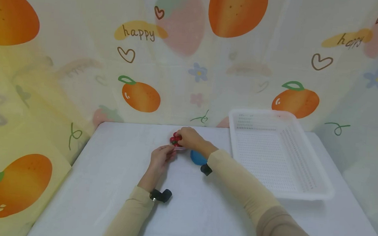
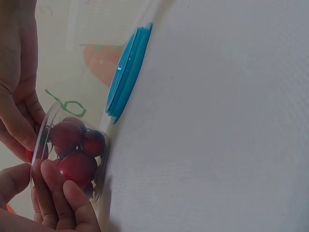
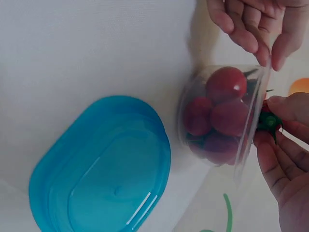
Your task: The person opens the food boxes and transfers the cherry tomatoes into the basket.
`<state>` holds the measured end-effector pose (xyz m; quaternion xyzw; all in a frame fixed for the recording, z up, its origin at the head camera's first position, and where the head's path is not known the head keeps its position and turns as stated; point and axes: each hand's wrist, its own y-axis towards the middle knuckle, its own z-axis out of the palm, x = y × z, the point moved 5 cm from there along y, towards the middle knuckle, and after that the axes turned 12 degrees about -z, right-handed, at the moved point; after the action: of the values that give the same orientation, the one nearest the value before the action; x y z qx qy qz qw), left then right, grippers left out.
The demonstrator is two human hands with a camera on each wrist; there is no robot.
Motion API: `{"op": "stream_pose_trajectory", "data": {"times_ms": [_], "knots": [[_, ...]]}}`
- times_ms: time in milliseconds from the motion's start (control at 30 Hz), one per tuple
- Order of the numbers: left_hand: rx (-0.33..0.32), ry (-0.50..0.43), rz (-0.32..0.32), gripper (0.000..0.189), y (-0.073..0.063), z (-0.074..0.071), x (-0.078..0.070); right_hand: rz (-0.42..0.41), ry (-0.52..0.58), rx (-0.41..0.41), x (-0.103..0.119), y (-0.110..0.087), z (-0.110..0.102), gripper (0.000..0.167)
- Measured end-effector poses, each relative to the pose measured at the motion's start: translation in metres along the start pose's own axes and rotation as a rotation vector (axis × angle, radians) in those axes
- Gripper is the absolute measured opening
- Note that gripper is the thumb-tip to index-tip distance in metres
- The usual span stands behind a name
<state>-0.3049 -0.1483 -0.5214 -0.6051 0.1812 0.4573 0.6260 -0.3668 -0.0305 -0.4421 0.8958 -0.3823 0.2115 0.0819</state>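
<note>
A clear plastic container (image 3: 249, 128) filled with several red cherry tomatoes (image 3: 227, 83) stands on the table. My left hand (image 1: 160, 158) pinches its rim between thumb and index finger, the other fingers lying along the outer wall in the left wrist view. Over the container's mouth, my right hand (image 1: 191, 137) holds a cherry tomato with a green calyx (image 3: 270, 122) between thumb and fingers, right at the rim. Beside the container lies a blue oval lid (image 3: 111, 164), partly covered by the right wrist in the head view.
A large white perforated plastic basket (image 1: 302, 195) stands on the right side of the white-covered table (image 1: 105, 185). Behind the table hangs a fruit-patterned cloth (image 1: 179, 69). Both wrists carry small black cameras.
</note>
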Motion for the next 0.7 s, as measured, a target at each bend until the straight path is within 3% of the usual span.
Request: {"op": "stream_pose_trajectory", "data": {"times_ms": [333,700], "knots": [[-0.007,0.022,-0.009,0.027,0.000,0.000,-0.001,0.015,0.148,-0.037,-0.009,-0.007,-0.014,0.032],[-0.012,0.045,-0.032,0.031,0.001,0.000,0.000,-0.048,0.087,-0.067,-0.018,-0.019,-0.037,0.033]]}}
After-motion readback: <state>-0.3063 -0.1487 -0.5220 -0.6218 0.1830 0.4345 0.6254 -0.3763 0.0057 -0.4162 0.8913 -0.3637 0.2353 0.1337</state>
